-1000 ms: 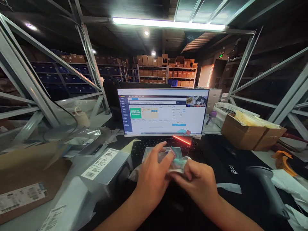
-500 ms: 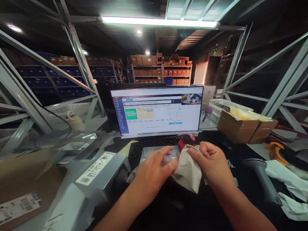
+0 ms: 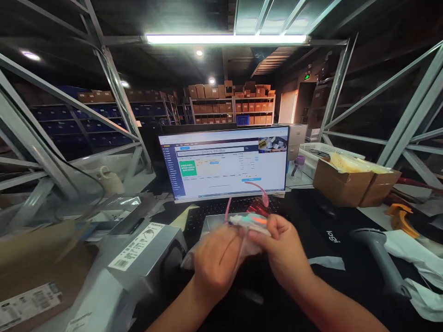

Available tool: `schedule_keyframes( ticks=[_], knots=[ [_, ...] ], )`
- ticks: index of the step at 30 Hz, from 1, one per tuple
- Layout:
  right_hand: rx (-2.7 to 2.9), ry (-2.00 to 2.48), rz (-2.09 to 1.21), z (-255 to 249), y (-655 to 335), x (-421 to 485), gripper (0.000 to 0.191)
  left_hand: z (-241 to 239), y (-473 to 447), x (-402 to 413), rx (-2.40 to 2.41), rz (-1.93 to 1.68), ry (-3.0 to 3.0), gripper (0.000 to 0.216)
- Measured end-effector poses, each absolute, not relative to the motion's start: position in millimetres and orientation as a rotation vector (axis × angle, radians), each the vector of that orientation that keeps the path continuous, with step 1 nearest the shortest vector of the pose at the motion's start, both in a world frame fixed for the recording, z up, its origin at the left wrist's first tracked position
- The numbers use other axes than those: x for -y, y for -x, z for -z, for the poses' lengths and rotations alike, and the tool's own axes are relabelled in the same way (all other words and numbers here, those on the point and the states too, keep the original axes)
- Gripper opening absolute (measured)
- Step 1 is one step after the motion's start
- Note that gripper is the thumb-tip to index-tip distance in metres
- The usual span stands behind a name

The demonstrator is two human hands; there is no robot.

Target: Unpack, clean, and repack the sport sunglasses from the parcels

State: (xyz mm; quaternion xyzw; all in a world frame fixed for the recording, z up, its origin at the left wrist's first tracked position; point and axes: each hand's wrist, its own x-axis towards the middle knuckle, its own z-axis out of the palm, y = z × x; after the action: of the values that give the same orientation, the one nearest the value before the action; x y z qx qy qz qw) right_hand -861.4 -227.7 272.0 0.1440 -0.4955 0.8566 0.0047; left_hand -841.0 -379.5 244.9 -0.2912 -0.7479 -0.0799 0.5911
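Observation:
My left hand [image 3: 216,265] and my right hand [image 3: 278,251] meet over the black desk mat, in front of the monitor [image 3: 224,163]. Both grip a small beige cloth pouch [image 3: 251,230] with a pink drawstring [image 3: 258,188] looping up from it. A red glow falls on the pouch's top. Beneath the hands lie a keyboard [image 3: 211,210] and a clear plastic bag [image 3: 212,223].
A grey labelled box [image 3: 145,251] sits to the left, beside a brown carton [image 3: 38,272]. On the right stand a handheld barcode scanner [image 3: 380,258], an open cardboard box [image 3: 353,184] and crumpled white bags [image 3: 418,258]. Metal shelf frames flank the desk.
The pouch was turned over between the hands: the right hand lifted it, and now both hands hold it with the pink string sprung upward. The camera shifted slightly.

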Motion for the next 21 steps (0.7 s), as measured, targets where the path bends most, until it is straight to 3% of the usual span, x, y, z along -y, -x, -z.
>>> schedule_keyframes(
  ticks=[7,16,21],
  knots=[
    [1.400,-0.155,-2.867,-289,884,208,0.070,-250,845,371,1.809,0.237,0.822,0.018],
    [1.610,-0.435,-2.489,-259,854,247,0.057,-243,842,381,1.820,0.378,0.626,0.016],
    [1.440,-0.389,-2.888,-280,869,222,0.069,-251,842,385,1.839,0.354,0.768,0.022]
  ],
)
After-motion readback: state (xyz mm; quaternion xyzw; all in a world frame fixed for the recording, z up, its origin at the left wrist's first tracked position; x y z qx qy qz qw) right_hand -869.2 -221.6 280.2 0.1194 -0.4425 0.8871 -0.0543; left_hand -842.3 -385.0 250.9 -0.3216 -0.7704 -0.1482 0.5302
